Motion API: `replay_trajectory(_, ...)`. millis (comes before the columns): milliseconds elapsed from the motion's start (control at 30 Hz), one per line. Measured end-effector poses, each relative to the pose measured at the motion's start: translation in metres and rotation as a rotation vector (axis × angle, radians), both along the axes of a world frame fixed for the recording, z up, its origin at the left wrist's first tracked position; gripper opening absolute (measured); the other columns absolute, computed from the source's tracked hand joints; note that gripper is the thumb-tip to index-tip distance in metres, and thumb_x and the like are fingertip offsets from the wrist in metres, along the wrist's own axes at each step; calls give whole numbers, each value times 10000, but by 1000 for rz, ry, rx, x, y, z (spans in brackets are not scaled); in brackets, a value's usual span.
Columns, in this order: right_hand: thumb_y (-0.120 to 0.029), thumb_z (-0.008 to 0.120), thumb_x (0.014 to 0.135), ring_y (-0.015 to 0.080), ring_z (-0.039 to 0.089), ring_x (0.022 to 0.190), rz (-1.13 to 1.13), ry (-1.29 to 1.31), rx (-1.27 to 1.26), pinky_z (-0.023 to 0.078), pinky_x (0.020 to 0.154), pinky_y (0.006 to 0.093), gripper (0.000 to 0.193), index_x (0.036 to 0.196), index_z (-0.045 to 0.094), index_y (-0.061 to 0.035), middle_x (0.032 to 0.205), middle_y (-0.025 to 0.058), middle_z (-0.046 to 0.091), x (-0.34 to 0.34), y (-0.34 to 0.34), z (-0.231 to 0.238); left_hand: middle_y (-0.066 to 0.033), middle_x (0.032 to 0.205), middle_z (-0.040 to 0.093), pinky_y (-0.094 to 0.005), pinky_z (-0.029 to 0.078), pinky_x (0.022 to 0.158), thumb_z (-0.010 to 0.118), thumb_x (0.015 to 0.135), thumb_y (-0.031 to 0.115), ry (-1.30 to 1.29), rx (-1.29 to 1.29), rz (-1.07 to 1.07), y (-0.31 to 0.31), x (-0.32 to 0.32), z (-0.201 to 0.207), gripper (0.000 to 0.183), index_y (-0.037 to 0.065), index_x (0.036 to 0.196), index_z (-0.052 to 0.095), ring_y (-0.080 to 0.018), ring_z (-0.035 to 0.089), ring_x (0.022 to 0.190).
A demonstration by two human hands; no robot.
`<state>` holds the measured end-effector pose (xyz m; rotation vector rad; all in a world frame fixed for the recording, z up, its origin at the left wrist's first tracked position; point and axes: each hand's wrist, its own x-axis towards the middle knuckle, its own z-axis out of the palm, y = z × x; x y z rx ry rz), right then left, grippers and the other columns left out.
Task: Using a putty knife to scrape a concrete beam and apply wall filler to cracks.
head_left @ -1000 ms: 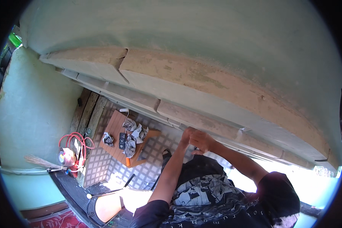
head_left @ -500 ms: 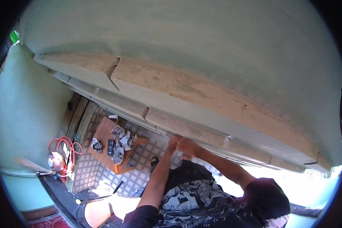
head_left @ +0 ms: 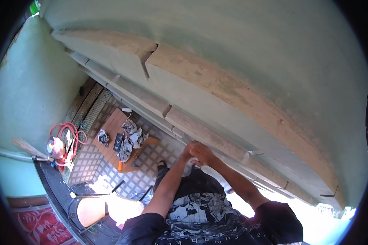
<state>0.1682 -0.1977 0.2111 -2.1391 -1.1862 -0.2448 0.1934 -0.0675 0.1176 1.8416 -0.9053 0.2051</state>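
Note:
My left hand and my right hand meet in front of my body, beside the lower ledges of the wall. Both are closed, with the fingers bent and the right pressed against the left. A small pale patch shows between them, too little to tell whether it is a thing or skin. Nearest to them is a long dusty concrete ledge. Down to the left stands a brown wooden table bearing crumpled newspaper, a dark flat box and a small white paint roller. An orange handle lies at its edge.
A wide upper ledge with a crack runs across above my hands. At the left are a coiled red hose, a broom and weathered planks. A black-framed chair stands at the lower left, over a tiled floor.
The view has shifted, so the ledges and table sit differently in the picture. My hands stay together; the right has turned slightly around the left.

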Motion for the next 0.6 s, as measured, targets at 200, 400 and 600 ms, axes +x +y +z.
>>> replay_trajectory(200,-532,503,808,321,518,803,50,-103,94,416,724,420,480,811,509,-53,842,134,497,-5,12,24,-111,692,570,-412,458,646,585,667,224,58,120,6,17,14,-26,163,84,750,603,-327,575,720)
replay_trajectory(400,-530,476,833,322,510,736,9,72,42,414,681,422,483,775,509,-51,780,128,483,4,13,4,-119,674,562,-430,453,626,605,642,220,3,74,6,15,25,-30,178,86,760,606,-331,574,694)
replay_trajectory(600,-561,439,839,321,485,692,11,-41,65,402,629,426,518,738,493,-57,728,121,444,8,20,7,-101,675,553,-405,454,615,613,638,244,-26,51,-21,10,18,-25,193,75,678,530,-321,568,702)
